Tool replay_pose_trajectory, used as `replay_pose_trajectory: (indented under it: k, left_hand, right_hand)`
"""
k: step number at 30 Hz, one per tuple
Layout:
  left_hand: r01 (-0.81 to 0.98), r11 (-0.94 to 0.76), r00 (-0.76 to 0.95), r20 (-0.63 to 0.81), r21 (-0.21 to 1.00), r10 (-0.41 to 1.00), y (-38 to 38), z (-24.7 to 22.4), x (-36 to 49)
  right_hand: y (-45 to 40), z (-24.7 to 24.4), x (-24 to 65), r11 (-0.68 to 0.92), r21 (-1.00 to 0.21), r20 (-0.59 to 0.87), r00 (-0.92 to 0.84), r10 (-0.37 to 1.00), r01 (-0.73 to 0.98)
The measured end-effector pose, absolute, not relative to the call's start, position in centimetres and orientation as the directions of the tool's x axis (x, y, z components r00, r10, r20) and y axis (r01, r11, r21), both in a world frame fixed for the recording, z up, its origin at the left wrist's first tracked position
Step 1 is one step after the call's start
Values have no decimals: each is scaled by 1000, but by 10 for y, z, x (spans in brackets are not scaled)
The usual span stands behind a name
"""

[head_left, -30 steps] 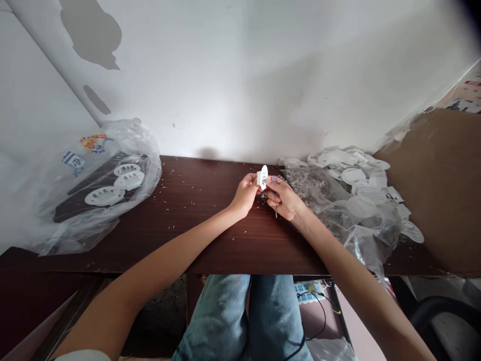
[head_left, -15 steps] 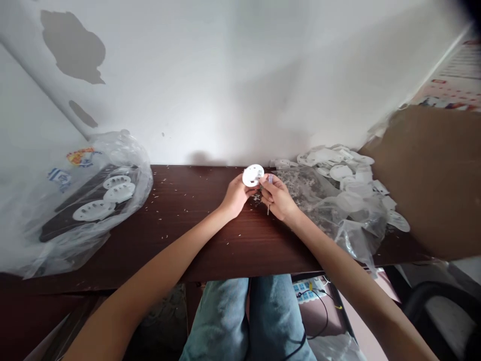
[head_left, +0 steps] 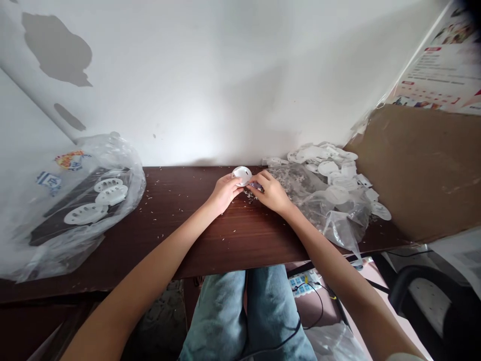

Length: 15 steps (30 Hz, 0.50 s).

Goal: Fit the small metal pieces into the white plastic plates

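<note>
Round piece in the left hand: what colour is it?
The round piece in the left hand is white; the head view shows it.

Honestly can't make out a single word here. The clear plastic bag on the left has an orange-and-blue print plus a blue-and-white mark, both too smeary to read, and the poster at upper right has red headings and rows of lettering, way too tiny
</note>
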<state>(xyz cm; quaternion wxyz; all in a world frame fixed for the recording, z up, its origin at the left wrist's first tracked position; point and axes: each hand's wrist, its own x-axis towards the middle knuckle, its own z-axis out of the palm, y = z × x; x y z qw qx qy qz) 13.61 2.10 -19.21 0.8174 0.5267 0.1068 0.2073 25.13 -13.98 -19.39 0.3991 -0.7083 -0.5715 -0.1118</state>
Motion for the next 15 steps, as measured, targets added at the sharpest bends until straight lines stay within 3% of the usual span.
replay_pose_trajectory:
  k: [3, 6, 10, 15]
  left_hand:
    - [-305, 307, 814, 79, 902, 576, 22, -197, 140]
    - [-305, 93, 737, 173, 948, 654, 23, -201, 140]
    - [-267, -240, 680, 359, 933, 639, 21, -204, 136]
    - [-300, -318, 645, 436, 900, 627, 14, -206, 134]
  right_hand:
    - [-135, -199, 249, -57, -433, 599, 334, 728, 900]
    - [-131, -203, 249, -80, -446, 579, 356, 733, 891]
    - [-129, -206, 251, -97, -473, 578, 392, 716, 876]
    - [-129, -207, 250, -133, -512, 516, 427, 743, 849]
